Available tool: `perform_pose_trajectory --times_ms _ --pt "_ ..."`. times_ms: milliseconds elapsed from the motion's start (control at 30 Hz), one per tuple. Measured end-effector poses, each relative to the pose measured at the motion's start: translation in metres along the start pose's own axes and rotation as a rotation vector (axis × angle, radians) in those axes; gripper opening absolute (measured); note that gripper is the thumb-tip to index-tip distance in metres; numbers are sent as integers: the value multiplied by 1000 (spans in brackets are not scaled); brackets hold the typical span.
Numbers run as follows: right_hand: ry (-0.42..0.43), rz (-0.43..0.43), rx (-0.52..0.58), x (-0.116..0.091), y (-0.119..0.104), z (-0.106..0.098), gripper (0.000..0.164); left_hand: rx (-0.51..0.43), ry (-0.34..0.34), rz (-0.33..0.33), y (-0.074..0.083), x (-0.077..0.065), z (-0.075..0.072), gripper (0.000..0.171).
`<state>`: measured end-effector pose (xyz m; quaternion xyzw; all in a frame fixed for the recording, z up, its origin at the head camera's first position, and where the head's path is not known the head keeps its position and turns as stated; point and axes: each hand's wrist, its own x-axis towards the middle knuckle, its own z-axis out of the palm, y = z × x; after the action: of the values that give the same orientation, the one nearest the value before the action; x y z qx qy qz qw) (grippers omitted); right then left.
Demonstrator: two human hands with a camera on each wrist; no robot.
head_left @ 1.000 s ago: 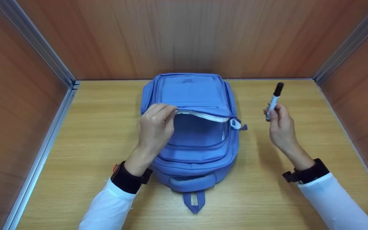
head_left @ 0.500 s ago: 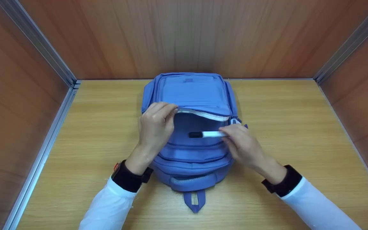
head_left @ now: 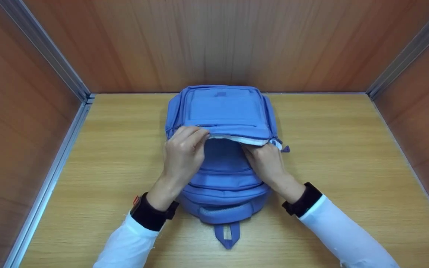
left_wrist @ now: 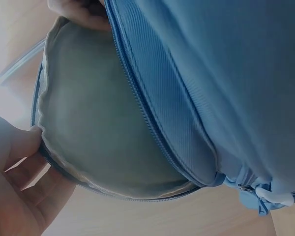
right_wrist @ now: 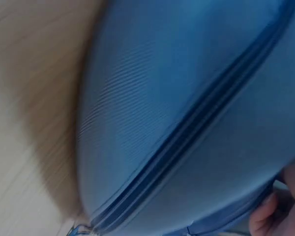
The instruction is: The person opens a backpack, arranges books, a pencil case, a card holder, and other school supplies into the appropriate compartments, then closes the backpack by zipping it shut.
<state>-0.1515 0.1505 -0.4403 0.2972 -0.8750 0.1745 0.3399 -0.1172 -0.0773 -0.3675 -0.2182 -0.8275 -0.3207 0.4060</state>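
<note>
A blue backpack (head_left: 223,108) lies on the table with its front pocket unzipped. My left hand (head_left: 183,152) pinches the pocket flap's pale-lined edge and holds it up; the left wrist view shows the thumb (left_wrist: 27,142) on that edge and the pale lining (left_wrist: 93,113) behind it. My right hand (head_left: 266,162) reaches into the pocket opening from the right, its fingertips hidden under the flap. The marker is out of sight, and I cannot tell whether the right fingers hold it. The right wrist view catches fingers (right_wrist: 265,214) at the pocket's edge.
The wooden table (head_left: 348,156) extends to both sides of the bag. Behind it rises a wooden panel (head_left: 222,44), with more panels in metal frames at left and right. A white buckle (head_left: 276,144) sits at the bag's right side, and a hanging loop (head_left: 227,234) points toward me.
My right hand has come in from the right with the black-capped marker and entered the pocket, where the marker is now hidden. The left hand has lowered the flap slightly.
</note>
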Motion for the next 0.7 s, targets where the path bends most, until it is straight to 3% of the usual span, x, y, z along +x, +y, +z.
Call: perform_pose_trajectory --times_ms 200,333,533,600,700 --pt "-86 65 96 -1 4 6 13 -30 11 -4 1 -5 2 6" --pt "-100 40 144 -9 9 3 15 -32 -9 0 1 -10 2 7" --pt "131 -70 164 -23 28 -6 8 -29 -45 2 -1 -21 2 7" --pt "192 -47 158 -27 38 -10 11 -36 -52 0 0 -25 2 7" --pt "197 55 151 -29 54 -15 12 -42 -57 1 0 -31 4 7"
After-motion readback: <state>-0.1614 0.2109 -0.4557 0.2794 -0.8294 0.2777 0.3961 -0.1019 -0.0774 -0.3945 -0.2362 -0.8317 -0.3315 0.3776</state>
